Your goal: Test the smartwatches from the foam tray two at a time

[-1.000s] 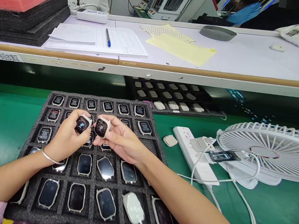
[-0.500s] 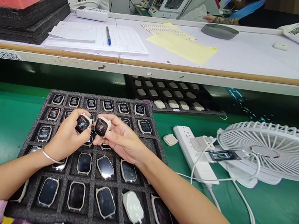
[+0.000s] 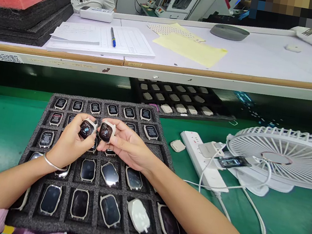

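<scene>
A black foam tray (image 3: 165,156) with several watch bodies in its pockets lies on the green bench in front of me. My left hand (image 3: 69,144) is closed around one watch body (image 3: 86,129), screen up and lit. My right hand (image 3: 128,146) grips a second watch body (image 3: 106,132) right beside it, also lit. Both hands hover over the tray's middle rows. The far rows hold watch bodies with lit screens; the near rows hold dark ones, and one watch body (image 3: 138,215) lies face down.
A white power strip (image 3: 197,156) with cables and a white fan (image 3: 282,158) lie to the right. A second foam tray (image 3: 177,98) sits under the raised shelf (image 3: 163,70), which holds papers, a pen and stacked foam. Another person sits beyond the shelf.
</scene>
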The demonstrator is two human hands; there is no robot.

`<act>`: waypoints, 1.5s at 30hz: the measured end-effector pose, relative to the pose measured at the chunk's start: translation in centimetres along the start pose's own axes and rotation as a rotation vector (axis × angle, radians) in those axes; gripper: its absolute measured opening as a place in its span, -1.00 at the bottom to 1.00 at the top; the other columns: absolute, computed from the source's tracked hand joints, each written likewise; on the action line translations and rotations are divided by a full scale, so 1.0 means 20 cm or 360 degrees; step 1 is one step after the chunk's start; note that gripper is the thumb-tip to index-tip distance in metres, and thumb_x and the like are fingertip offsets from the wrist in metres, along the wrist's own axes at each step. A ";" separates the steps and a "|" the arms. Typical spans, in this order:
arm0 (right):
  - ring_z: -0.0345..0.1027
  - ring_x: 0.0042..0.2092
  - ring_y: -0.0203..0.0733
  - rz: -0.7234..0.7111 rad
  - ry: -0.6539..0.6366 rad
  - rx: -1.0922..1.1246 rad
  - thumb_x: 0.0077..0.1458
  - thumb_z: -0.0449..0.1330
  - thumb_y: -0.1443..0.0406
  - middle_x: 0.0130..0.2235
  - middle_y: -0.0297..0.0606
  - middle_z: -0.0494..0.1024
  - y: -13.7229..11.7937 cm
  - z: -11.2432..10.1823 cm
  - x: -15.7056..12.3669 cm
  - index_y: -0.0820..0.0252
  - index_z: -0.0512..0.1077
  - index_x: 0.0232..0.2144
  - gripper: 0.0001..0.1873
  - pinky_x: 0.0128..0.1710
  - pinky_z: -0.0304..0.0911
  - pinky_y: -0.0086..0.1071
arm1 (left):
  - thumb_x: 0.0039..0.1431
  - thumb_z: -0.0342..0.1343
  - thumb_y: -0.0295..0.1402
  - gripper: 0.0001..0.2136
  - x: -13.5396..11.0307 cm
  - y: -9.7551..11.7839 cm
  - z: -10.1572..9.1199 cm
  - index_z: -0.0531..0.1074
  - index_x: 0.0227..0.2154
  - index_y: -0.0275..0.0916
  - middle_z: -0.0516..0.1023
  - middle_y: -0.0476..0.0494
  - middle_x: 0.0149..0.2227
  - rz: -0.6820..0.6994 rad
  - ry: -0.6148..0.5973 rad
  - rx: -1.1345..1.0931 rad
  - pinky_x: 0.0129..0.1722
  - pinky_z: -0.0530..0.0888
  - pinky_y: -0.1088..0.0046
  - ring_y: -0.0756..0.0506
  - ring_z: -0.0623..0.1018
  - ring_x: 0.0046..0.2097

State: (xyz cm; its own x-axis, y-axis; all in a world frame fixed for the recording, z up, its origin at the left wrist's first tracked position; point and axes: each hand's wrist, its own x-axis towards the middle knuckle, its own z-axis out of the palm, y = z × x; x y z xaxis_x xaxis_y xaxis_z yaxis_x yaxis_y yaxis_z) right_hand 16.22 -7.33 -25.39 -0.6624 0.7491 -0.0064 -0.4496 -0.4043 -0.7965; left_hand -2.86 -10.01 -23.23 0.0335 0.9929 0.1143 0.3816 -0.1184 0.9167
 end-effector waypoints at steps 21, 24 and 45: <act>0.47 -0.39 -0.31 0.0042 0.0393 0.0037 0.11 0.34 0.29 -0.15 -0.25 0.63 -0.02 -0.05 0.04 0.12 0.44 -0.04 -0.65 -0.29 0.34 -0.34 | 0.09 0.29 -0.21 -0.47 0.04 0.00 -0.01 0.37 0.11 -0.23 0.52 -0.02 -0.30 -0.0512 -0.0108 -0.0908 -0.48 0.46 0.46 0.01 0.56 -0.49; 0.46 -0.40 -0.32 0.0010 0.0387 -0.0019 0.11 0.33 0.30 -0.17 -0.29 0.60 -0.02 -0.05 0.03 0.11 0.45 -0.04 -0.66 -0.29 0.35 -0.33 | 0.11 0.28 -0.20 -0.50 0.04 -0.01 -0.02 0.40 0.10 -0.24 0.49 0.02 -0.37 -0.0496 -0.0120 -0.0917 -0.47 0.50 0.46 -0.01 0.59 -0.48; 0.47 -0.42 -0.33 -0.0151 0.0358 -0.0406 0.11 0.33 0.31 -0.26 -0.36 0.54 -0.01 -0.03 0.02 0.12 0.42 -0.10 -0.71 -0.36 0.36 -0.35 | -0.03 0.22 -0.40 -0.65 0.04 0.00 -0.01 0.36 -0.14 -0.23 0.60 -0.03 -0.26 -0.0503 -0.0238 -0.0920 -0.37 0.62 0.36 -0.04 0.65 -0.47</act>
State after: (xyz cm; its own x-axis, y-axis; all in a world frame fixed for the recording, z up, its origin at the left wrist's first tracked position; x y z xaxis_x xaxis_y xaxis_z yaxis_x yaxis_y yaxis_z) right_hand 16.44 -6.69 -25.67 -0.4635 0.8854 -0.0356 -0.3199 -0.2047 -0.9251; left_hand -2.95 -9.17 -22.98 0.1451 0.9670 -0.2093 -0.1602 0.2317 0.9595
